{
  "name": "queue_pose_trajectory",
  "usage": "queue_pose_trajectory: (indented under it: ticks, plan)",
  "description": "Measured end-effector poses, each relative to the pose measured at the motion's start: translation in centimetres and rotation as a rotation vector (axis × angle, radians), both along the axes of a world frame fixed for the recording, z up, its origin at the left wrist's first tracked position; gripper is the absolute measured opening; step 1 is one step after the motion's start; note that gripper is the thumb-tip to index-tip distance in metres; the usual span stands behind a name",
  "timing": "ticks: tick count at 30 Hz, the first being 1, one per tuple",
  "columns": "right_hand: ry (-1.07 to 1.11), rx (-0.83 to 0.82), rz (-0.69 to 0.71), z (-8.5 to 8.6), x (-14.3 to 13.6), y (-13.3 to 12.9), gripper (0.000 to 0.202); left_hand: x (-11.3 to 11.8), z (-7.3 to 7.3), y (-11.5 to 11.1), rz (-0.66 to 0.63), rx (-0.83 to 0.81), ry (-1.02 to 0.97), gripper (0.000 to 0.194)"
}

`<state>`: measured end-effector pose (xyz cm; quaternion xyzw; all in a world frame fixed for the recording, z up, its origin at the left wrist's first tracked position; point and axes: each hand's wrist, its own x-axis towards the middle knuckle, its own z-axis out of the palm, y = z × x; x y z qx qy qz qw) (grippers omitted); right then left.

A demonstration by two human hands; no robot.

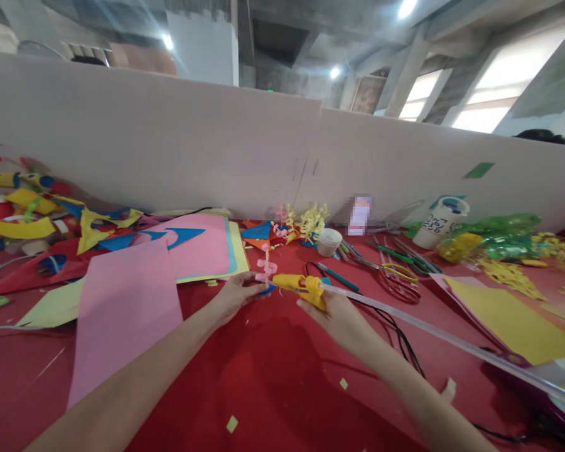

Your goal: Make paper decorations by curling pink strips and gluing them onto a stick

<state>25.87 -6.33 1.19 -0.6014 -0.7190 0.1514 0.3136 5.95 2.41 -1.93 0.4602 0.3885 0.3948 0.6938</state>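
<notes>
My left hand (238, 295) pinches a small craft piece made of a curled pink paper strip (266, 269) on a blue base (268, 289). In my right hand (332, 314) is a yellow glue gun (301, 286), its nozzle pointing left, right beside the pink strip. A long clear glue stick (428, 323) runs out of the gun's back towards the lower right. Whether the nozzle touches the piece is too small to tell.
Pink sheets (127, 307) lie left, with colourful paper crafts (28, 201) behind. A white cup (329, 242), scissors (400, 282), a phone (360, 215) and a white bottle (435, 223) stand or lie towards the white partition (193, 144). Yellow sheets (508, 320) are at right.
</notes>
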Motion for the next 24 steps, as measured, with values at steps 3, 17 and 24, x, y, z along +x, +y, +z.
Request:
queue_pose_trajectory:
  ticks: [3,17,24]
  plan:
    - [-0.080,0.070,0.001,-0.29,-0.16,-0.11,0.022,0.03,0.04,-0.01,0.018,-0.016,-0.011,0.030]
    - [-0.350,0.283,0.068,-1.01,-0.30,0.20,0.024,-0.18,-0.24,0.23,-0.042,-0.004,-0.023,0.030]
    - [-0.421,0.265,0.084,-0.46,-0.50,0.20,0.014,-0.20,-0.49,0.36,-0.040,-0.008,-0.013,0.028]
